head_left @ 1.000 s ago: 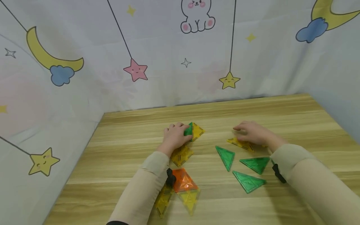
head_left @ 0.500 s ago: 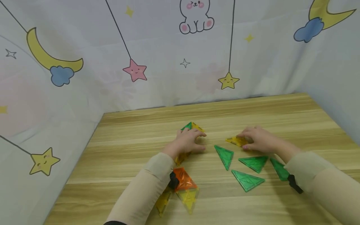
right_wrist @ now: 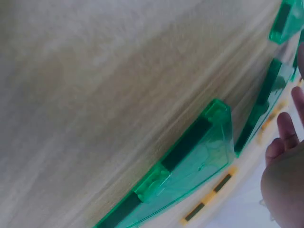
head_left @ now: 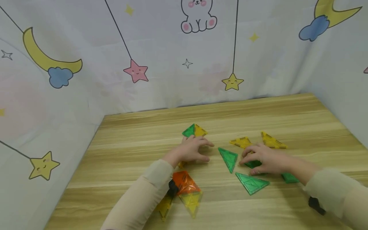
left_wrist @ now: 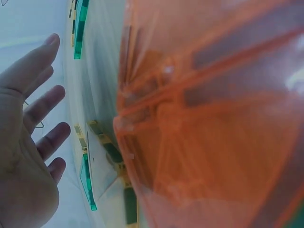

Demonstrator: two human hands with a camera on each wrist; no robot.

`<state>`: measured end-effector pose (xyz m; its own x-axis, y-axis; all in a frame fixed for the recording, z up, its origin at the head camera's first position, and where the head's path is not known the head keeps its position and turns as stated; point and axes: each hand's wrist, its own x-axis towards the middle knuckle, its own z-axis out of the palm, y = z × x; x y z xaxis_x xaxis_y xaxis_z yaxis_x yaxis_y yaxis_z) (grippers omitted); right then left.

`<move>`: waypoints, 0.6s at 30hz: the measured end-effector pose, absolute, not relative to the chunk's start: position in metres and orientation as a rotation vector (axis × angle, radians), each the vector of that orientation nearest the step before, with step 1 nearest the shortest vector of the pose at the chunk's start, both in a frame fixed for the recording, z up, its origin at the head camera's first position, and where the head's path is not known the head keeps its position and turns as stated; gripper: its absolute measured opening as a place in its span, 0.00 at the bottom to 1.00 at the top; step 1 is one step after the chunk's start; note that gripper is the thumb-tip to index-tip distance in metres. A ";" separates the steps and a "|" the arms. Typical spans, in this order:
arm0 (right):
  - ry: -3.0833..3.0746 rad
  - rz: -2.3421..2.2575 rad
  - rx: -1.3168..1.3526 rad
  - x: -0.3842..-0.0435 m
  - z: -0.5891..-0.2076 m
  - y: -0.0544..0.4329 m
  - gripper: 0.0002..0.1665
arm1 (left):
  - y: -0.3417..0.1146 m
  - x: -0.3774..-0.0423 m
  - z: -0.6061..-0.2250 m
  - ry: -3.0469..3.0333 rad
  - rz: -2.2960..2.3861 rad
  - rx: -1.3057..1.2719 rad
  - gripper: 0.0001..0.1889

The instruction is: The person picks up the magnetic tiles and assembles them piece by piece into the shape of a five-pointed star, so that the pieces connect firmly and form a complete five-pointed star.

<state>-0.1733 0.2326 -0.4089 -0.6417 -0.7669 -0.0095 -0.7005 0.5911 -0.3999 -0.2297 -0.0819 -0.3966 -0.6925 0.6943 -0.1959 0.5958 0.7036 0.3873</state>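
Note:
My left hand (head_left: 191, 149) hovers with fingers spread over the table, just on the near side of a paired green triangle tile (head_left: 189, 131) and yellow triangle tile (head_left: 200, 130). It partly hides another yellow tile (head_left: 181, 164). In the left wrist view the palm and fingers (left_wrist: 50, 107) look loose, with nothing held. My right hand (head_left: 267, 158) reaches over a green triangle tile (head_left: 252, 164), fingers slightly bent around its near and far sides; no clear grip shows. Another green triangle (head_left: 289, 178) lies partly hidden beneath the right wrist.
Two more green triangles (head_left: 228, 159) lie between the hands and nearer me. Yellow triangles (head_left: 241, 142) lie beyond the right hand. By the left forearm, an orange tile (head_left: 186, 184) adjoins yellow triangles (head_left: 191, 203). A printed curtain (head_left: 172, 92) borders the wooden table (head_left: 138, 127).
My right hand has left the yellow triangles and come nearer, over a green one. My left hand has drawn back rightward from the green and yellow pair, uncovering it.

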 end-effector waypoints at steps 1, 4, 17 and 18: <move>2.628 -0.540 -1.229 -0.172 -0.409 0.233 0.23 | -0.083 -0.229 -0.397 2.579 0.427 1.021 0.28; 2.606 -0.533 -1.252 -0.167 -0.409 0.233 0.24 | -0.086 -0.229 -0.397 2.571 0.417 1.049 0.28; 2.559 -0.536 -1.392 -0.154 -0.412 0.225 0.20 | -0.104 -0.224 -0.403 2.566 0.425 1.041 0.28; 2.559 -0.546 -1.409 -0.153 -0.413 0.224 0.20 | -0.105 -0.223 -0.403 2.566 0.434 1.036 0.28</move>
